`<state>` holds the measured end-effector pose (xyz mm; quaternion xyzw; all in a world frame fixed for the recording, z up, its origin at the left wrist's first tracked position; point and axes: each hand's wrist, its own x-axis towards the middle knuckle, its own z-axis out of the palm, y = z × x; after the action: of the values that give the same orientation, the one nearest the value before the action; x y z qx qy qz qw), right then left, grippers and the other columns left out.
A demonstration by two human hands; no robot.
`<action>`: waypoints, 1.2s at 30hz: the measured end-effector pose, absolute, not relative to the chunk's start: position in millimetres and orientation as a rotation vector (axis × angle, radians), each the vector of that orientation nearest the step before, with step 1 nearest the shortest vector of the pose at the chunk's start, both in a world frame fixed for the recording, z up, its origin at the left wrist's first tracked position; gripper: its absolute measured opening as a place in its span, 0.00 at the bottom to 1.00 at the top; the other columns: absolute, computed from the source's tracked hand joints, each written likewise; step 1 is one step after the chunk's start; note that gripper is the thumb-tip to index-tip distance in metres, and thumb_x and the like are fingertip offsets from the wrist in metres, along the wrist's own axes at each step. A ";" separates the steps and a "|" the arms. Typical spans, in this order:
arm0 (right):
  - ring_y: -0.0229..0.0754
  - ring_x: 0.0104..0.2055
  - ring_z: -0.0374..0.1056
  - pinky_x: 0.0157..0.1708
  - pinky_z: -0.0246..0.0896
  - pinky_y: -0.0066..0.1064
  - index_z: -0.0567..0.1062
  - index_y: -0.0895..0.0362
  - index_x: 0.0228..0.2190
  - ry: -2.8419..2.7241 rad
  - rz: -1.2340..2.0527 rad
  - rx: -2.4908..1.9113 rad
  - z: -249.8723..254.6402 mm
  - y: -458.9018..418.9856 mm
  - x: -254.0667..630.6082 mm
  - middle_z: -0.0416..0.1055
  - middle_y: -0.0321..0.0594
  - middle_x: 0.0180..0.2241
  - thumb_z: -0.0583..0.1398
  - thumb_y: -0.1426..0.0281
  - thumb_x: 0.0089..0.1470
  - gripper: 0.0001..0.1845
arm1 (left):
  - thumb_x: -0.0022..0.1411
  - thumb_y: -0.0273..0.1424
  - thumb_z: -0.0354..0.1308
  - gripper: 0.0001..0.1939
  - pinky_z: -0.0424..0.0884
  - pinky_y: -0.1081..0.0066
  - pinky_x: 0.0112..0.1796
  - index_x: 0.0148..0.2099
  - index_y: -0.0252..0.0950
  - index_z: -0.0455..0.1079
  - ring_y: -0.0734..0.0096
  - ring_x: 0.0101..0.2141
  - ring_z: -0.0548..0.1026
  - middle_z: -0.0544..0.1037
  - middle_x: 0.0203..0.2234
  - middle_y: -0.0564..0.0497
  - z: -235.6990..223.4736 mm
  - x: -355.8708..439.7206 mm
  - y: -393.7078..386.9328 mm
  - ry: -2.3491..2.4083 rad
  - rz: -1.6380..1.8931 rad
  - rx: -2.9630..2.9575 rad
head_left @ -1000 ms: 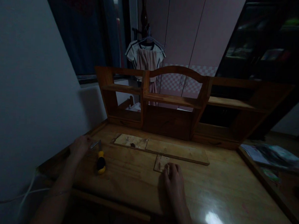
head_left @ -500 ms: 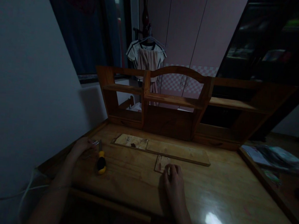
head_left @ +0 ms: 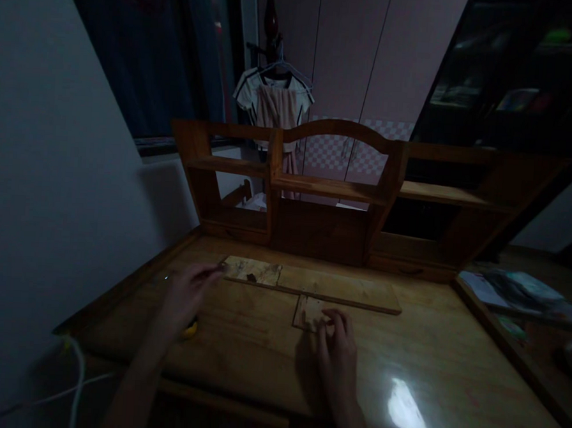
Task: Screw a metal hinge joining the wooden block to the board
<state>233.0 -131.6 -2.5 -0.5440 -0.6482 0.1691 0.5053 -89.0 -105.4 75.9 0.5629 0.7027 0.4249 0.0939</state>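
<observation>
My left hand (head_left: 190,292), smeared by motion, is over the desk with its fingertips near the left end of a long wooden board (head_left: 339,288). Whether it holds anything is not clear. My right hand (head_left: 340,344) is curled at the right side of a small square wood piece (head_left: 308,312), thumb and forefinger close together. Anything pinched there is too small and dark to make out. The small piece lies against the board's front edge. A yellow-and-black handled tool (head_left: 191,329) is mostly hidden behind my left hand and wrist.
A wooden shelf unit (head_left: 328,189) stands along the back of the desk (head_left: 240,352). At the left is a wall with a pale cable (head_left: 80,369) beside the desk corner. Papers and bags (head_left: 516,290) lie beyond the right edge. Light glares on the desk's front right.
My left hand has moved right and away from me, from beside the tool to the board's left end, now covering most of the tool. My right hand has shifted slightly off the small wood piece.
</observation>
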 end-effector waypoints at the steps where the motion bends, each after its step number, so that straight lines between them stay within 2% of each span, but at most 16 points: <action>1: 0.44 0.45 0.68 0.44 0.65 0.36 0.70 0.53 0.45 -1.578 0.393 -1.293 -0.7 -132.8 231.8 0.67 0.45 0.46 0.51 0.69 0.63 0.11 | 0.58 0.43 0.57 0.15 0.73 0.58 0.46 0.42 0.40 0.73 0.53 0.44 0.77 0.79 0.44 0.47 71.9 -59.1 -110.1 1.894 1.357 1.580; 5: 0.42 0.42 0.68 0.39 0.65 0.32 0.70 0.53 0.43 -1.623 0.337 -1.204 3.8 -139.3 227.3 0.69 0.42 0.42 0.51 0.71 0.64 0.10 | 0.54 0.48 0.60 0.18 0.75 0.58 0.43 0.39 0.41 0.74 0.55 0.39 0.79 0.81 0.38 0.45 35.5 44.7 -121.0 1.407 1.342 1.160; 9: 0.40 0.39 0.69 0.39 0.65 0.32 0.70 0.53 0.43 -1.628 0.322 -1.203 3.7 -143.4 227.3 0.70 0.41 0.39 0.51 0.72 0.63 0.10 | 0.54 0.48 0.62 0.20 0.73 0.62 0.46 0.41 0.38 0.74 0.57 0.44 0.78 0.80 0.40 0.44 3.1 93.6 -125.9 1.280 1.423 0.925; 12: 0.40 0.40 0.70 0.39 0.67 0.31 0.71 0.53 0.44 -1.630 0.331 -1.203 1.3 -143.0 227.9 0.72 0.41 0.40 0.51 0.72 0.63 0.11 | 0.54 0.47 0.63 0.18 0.72 0.62 0.49 0.41 0.39 0.73 0.57 0.46 0.77 0.80 0.41 0.45 -9.5 102.9 -129.4 1.296 1.472 0.879; 16: 0.42 0.49 0.71 0.48 0.68 0.35 0.72 0.52 0.50 -1.742 0.335 -1.175 -3.6 -141.4 226.5 0.73 0.42 0.48 0.51 0.73 0.63 0.17 | 0.53 0.47 0.64 0.17 0.70 0.61 0.52 0.37 0.40 0.73 0.56 0.50 0.75 0.77 0.46 0.43 -19.5 103.4 -132.0 1.394 1.483 0.981; 20: 0.42 0.51 0.70 0.51 0.67 0.37 0.70 0.53 0.54 -1.831 0.365 -1.152 -5.0 -141.1 226.2 0.73 0.44 0.50 0.51 0.73 0.64 0.19 | 0.54 0.46 0.64 0.15 0.70 0.59 0.53 0.32 0.40 0.73 0.55 0.51 0.74 0.73 0.52 0.42 -23.7 101.3 -131.6 1.404 1.493 1.086; 24: 0.41 0.51 0.70 0.51 0.67 0.36 0.69 0.54 0.54 -1.837 0.402 -1.149 -2.0 -141.6 228.0 0.72 0.45 0.50 0.51 0.73 0.64 0.19 | 0.53 0.42 0.65 0.11 0.72 0.60 0.51 0.30 0.40 0.74 0.55 0.50 0.75 0.77 0.47 0.44 -20.6 101.9 -132.6 1.334 1.487 1.070; 28: 0.42 0.49 0.70 0.48 0.67 0.35 0.70 0.54 0.51 -1.796 0.473 -1.171 2.2 -143.3 227.7 0.72 0.45 0.48 0.51 0.71 0.65 0.16 | 0.52 0.37 0.66 0.12 0.76 0.66 0.42 0.36 0.37 0.72 0.61 0.39 0.79 0.80 0.35 0.46 -12.2 108.4 -136.3 1.255 1.479 0.907; 31: 0.40 0.46 0.71 0.46 0.68 0.33 0.71 0.54 0.49 -1.776 0.491 -1.159 4.6 -144.3 226.3 0.72 0.44 0.46 0.52 0.71 0.64 0.14 | 0.51 0.33 0.67 0.16 0.75 0.71 0.38 0.41 0.36 0.68 0.67 0.34 0.80 0.80 0.31 0.50 -7.8 113.8 -138.2 1.200 1.562 0.847; 33: 0.40 0.45 0.71 0.45 0.68 0.32 0.71 0.54 0.49 -1.784 0.469 -1.156 4.7 -143.9 225.7 0.72 0.44 0.45 0.53 0.71 0.64 0.13 | 0.51 0.32 0.67 0.17 0.75 0.74 0.35 0.42 0.35 0.68 0.68 0.33 0.80 0.80 0.30 0.50 -7.9 115.8 -138.6 1.190 1.554 0.835; 36: 0.40 0.45 0.71 0.46 0.68 0.32 0.71 0.55 0.50 -1.785 0.425 -1.160 1.1 -141.5 226.3 0.72 0.44 0.46 0.53 0.73 0.64 0.15 | 0.52 0.32 0.66 0.13 0.76 0.73 0.36 0.39 0.32 0.73 0.63 0.36 0.81 0.82 0.34 0.43 -10.8 116.4 -138.5 1.206 1.471 0.846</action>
<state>226.3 -141.5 1.1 -0.4727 -0.7273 0.1732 0.4665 116.4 -138.5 -10.8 0.3507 0.4997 0.6096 0.5057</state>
